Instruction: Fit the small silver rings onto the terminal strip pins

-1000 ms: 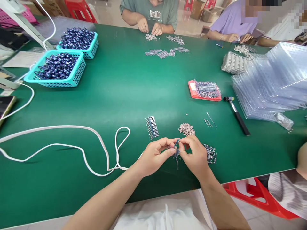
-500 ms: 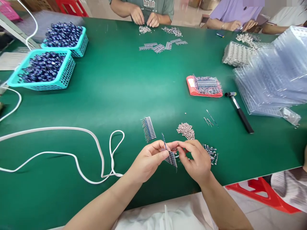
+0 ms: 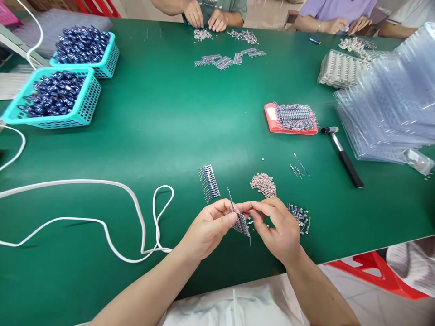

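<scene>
Between the thumb and fingers of my left hand (image 3: 207, 228) is a comb-like strip of small blue-and-silver parts with wire leads (image 3: 242, 225). A thin twisted blue piece (image 3: 230, 198) sticks up from the same grip. My right hand (image 3: 279, 230) is closed in a pinch at my left index fingertip; whatever it holds is too small to name. Just beyond the hands lies a heap of tiny beige rings (image 3: 264, 185). Loose blue-and-silver parts (image 3: 299, 216) lie beside my right hand, partly hidden by it. A similar comb-like strip (image 3: 210, 182) rests beyond my left hand.
Two turquoise baskets (image 3: 91, 102) of dark blue glossy pieces stand at the left, near a white cable (image 3: 102, 182). A hammer (image 3: 346, 162), a red-banded bundle (image 3: 272, 118) and clear plastic trays (image 3: 387, 108) are at the right. Co-workers' hands (image 3: 217, 20) work across the table (image 3: 163, 108).
The view has shifted slightly, so the baskets sit further left and the hammer further right. My hands keep nearly the same pose, the right pinch still at the left index fingertip.
</scene>
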The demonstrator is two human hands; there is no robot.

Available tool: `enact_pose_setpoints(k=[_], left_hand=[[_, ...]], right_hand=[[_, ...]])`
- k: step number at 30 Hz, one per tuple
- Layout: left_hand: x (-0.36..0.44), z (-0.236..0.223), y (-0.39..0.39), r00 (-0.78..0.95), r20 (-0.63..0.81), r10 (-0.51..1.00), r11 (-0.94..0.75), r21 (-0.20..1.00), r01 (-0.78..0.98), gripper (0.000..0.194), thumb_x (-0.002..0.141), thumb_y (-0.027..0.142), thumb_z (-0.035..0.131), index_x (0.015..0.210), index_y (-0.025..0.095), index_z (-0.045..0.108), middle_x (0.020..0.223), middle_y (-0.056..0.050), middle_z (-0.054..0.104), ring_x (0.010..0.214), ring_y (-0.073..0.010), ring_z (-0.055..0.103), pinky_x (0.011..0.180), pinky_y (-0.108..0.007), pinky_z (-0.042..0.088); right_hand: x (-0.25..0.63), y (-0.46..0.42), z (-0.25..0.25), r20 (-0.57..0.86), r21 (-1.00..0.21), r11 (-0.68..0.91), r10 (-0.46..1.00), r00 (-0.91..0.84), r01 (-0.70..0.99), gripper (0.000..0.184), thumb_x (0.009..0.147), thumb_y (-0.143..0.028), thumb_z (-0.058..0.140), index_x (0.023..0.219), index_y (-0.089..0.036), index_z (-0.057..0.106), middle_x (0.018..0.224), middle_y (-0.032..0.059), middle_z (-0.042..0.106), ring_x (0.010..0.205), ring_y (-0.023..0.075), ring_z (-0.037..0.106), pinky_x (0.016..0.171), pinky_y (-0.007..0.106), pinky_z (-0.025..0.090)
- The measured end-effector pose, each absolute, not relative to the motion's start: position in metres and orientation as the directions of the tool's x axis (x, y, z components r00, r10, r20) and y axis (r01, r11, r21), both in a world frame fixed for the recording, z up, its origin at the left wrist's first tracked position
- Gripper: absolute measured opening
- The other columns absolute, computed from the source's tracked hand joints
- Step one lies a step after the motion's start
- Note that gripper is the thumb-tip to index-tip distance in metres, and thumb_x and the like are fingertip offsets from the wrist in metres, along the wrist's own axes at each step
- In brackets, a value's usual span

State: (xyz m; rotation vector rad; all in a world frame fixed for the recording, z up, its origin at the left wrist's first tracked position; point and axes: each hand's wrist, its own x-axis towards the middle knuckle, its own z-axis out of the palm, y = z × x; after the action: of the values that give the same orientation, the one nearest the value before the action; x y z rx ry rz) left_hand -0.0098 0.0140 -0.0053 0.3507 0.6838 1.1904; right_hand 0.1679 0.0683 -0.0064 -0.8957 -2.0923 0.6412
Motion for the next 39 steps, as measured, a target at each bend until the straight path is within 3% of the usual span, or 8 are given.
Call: enact_pose_setpoints(k=[12, 20, 25, 39], left_hand=[[-0.0092, -0.0027, 0.0137, 0.179, -0.303, 0.936, 0.34, 0.647, -0.682, 0.01, 0.084, 0.021, 0.071, 0.084, 0.015, 0.063, 0.114, -0.011, 0.074, 0.11, -0.0252, 0.065, 0.095, -0.037, 0.044], [-0.0097, -0.0026, 0.0121, 0.171, -0.277, 0.946, 0.323, 0.742, -0.587, 0.008, 0.086, 0.022, 0.07, 0.087, 0.016, 0.066, 0.11, -0.008, 0.073, 0.101, -0.0196, 0.066, 0.093, -0.033, 0.047], [-0.0099, -0.0032, 0.0098, 0.174, -0.269, 0.947, 0.321, 0.808, -0.494, 0.006, 0.088, 0.022, 0.067, 0.089, 0.016, 0.065, 0.097, -0.006, 0.068, 0.092, -0.0164, 0.061, 0.089, -0.031, 0.048], [-0.0097, -0.0032, 0.0078, 0.187, -0.252, 0.949, 0.312, 0.818, -0.482, 0.004, 0.089, 0.022, 0.065, 0.088, 0.018, 0.064, 0.097, -0.004, 0.063, 0.091, -0.0151, 0.057, 0.091, -0.033, 0.046]], right_hand=[[0.1684, 0.0689, -0.0093, 0.487, -0.665, 0.655, 0.745, -0.455, 0.359, 0.032, 0.085, -0.003, 0.061, 0.111, -0.022, 0.062, 0.088, 0.0048, 0.065, 0.071, 0.0126, 0.062, 0.056, 0.024, 0.053], [0.1684, 0.0685, -0.0098, 0.498, -0.674, 0.658, 0.741, -0.452, 0.336, 0.035, 0.083, -0.001, 0.062, 0.11, -0.023, 0.063, 0.086, 0.0038, 0.064, 0.07, 0.0123, 0.062, 0.054, 0.024, 0.052], [0.1694, 0.0675, -0.0113, 0.487, -0.687, 0.65, 0.743, -0.459, 0.325, 0.036, 0.083, -0.002, 0.062, 0.11, -0.024, 0.063, 0.088, 0.004, 0.064, 0.072, 0.0128, 0.062, 0.055, 0.024, 0.054], [0.1681, 0.0671, -0.0092, 0.449, -0.749, 0.598, 0.775, -0.445, 0.287, 0.035, 0.083, -0.001, 0.062, 0.109, -0.024, 0.065, 0.09, 0.0041, 0.066, 0.075, 0.0128, 0.063, 0.056, 0.023, 0.055]])
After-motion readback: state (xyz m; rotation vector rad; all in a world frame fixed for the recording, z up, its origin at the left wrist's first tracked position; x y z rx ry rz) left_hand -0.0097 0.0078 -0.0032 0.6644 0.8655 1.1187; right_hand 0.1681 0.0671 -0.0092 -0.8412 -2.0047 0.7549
